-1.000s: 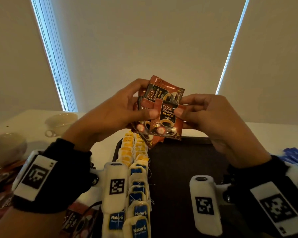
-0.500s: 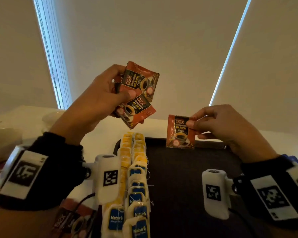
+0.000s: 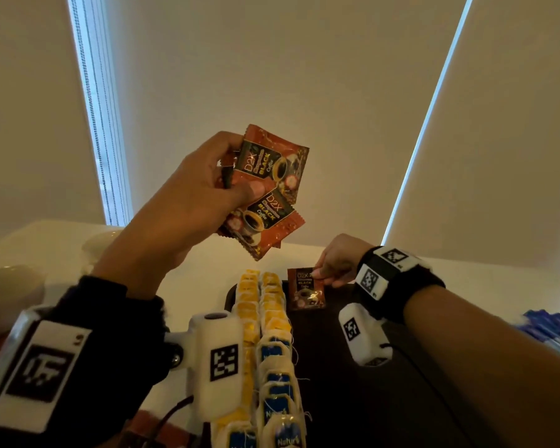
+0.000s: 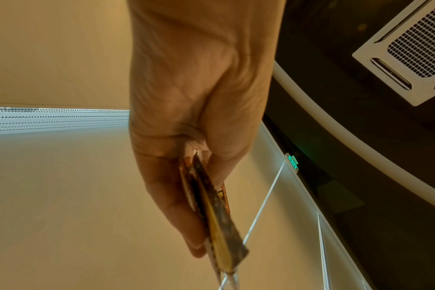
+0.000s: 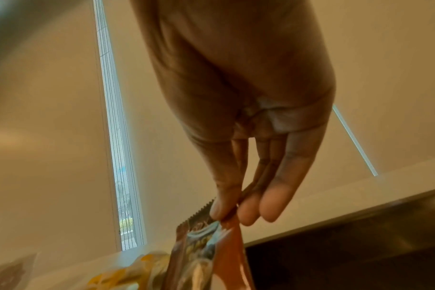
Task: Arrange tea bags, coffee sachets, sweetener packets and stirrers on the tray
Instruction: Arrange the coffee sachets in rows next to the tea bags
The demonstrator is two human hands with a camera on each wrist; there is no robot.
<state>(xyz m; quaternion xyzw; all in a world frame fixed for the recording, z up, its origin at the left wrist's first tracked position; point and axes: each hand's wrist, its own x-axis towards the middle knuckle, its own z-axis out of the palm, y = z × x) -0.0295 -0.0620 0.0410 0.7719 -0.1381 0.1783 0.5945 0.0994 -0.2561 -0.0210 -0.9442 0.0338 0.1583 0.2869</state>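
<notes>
A white table (image 3: 204, 270) runs beneath both hands, and on it lies a dark tray (image 3: 353, 383) whose far rim sits just under the right hand (image 3: 337, 263). Pale roller blinds (image 3: 272, 76) fill the wall beyond the hands, with two bright strips of window showing between them. The left wrist view looks up at a dark ceiling with a white vent grille (image 4: 409, 45) and a green exit sign (image 4: 292, 162).

The left hand (image 3: 188, 202) is raised well above the tray, thumb pressed over a small fan of coffee packets (image 3: 265, 189); from the wrist they show edge-on between thumb and fingers (image 4: 186, 225), and how many there are cannot be told. The right hand pinches one coffee packet (image 3: 305, 288) by its top edge between thumb and fingertips (image 5: 221, 208), its lower end at the far end of the tray; whether it touches the tray cannot be told. Just to the left of that packet, two rows of tea bags (image 3: 265, 318) run along the tray's left side, toward the person.

A white cup (image 3: 101, 244) is half hidden behind the left forearm, and a pale bowl (image 3: 10, 286) is cut off at the left edge. Beyond the right forearm, blue packets (image 3: 550, 331) run out of view at the right edge. The tray's near end is cut off by the bottom of the head view.
</notes>
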